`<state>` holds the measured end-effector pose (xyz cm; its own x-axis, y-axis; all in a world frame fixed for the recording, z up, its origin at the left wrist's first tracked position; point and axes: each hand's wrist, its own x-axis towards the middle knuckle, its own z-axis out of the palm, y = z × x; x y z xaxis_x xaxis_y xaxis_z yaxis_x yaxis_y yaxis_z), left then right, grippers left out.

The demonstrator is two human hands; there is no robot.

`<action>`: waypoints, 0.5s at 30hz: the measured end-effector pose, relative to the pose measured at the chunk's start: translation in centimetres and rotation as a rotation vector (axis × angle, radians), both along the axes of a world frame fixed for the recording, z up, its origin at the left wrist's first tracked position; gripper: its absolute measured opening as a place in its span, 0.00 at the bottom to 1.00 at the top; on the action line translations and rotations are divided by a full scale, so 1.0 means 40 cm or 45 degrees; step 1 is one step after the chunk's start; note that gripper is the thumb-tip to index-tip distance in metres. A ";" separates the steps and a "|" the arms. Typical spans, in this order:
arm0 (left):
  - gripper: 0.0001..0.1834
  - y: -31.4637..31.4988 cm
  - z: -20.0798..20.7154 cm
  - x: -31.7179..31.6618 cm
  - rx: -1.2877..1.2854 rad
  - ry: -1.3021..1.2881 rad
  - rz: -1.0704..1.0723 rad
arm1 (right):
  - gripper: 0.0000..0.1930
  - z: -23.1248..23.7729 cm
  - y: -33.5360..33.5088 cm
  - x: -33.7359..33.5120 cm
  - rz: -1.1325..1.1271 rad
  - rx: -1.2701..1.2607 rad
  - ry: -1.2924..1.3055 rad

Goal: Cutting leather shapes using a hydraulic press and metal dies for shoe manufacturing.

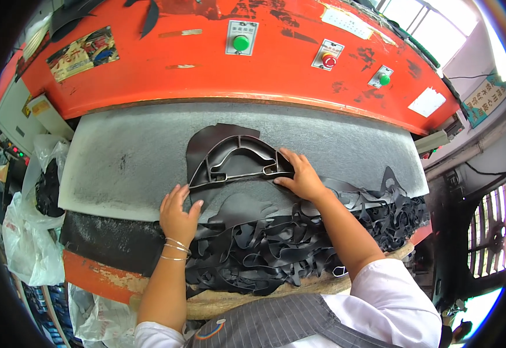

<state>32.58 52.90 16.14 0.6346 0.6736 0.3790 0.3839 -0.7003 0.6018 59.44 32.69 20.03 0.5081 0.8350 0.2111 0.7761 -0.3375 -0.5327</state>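
Note:
A metal cutting die (239, 141), arched like a shoe-upper pattern with inner bars, rests on a piece of dark leather (200, 141) on the grey cutting bed (113, 156). My right hand (302, 177) grips the die's right end, fingers along the outer edge and thumb at the lower edge. By the die's left tip is my left hand (177, 211), its fingers and thumb apart at the leather's lower left edge. Whether its fingertips press on the leather or the die, I cannot tell.
A heap of black leather offcuts (264, 249) covers the near edge of the bed. Behind it, an orange press beam (195, 75) spans the width, carrying green buttons (241, 43) and a red stop button (329, 60). Plastic bags (29, 238) hang at the left.

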 end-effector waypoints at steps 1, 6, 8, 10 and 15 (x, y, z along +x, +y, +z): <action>0.24 0.004 0.000 0.001 -0.002 0.003 -0.015 | 0.37 -0.012 -0.015 0.004 -0.054 -0.053 0.028; 0.17 0.008 0.008 0.032 -0.011 -0.030 0.039 | 0.36 -0.024 -0.021 0.033 -0.090 0.006 0.092; 0.16 0.015 -0.002 0.030 0.029 -0.018 0.086 | 0.36 0.012 0.005 0.018 -0.026 0.048 -0.117; 0.16 0.012 0.010 0.037 -0.018 -0.036 0.098 | 0.33 0.059 0.041 -0.001 0.110 0.118 -0.424; 0.15 0.011 0.047 0.037 -0.071 -0.020 0.065 | 0.18 0.056 0.157 -0.026 0.397 0.021 -0.620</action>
<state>34.07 53.33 18.02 0.5934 0.7249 0.3498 0.4083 -0.6456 0.6453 58.41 38.96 22.28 0.0796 0.9242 0.3734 0.9945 -0.0483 -0.0925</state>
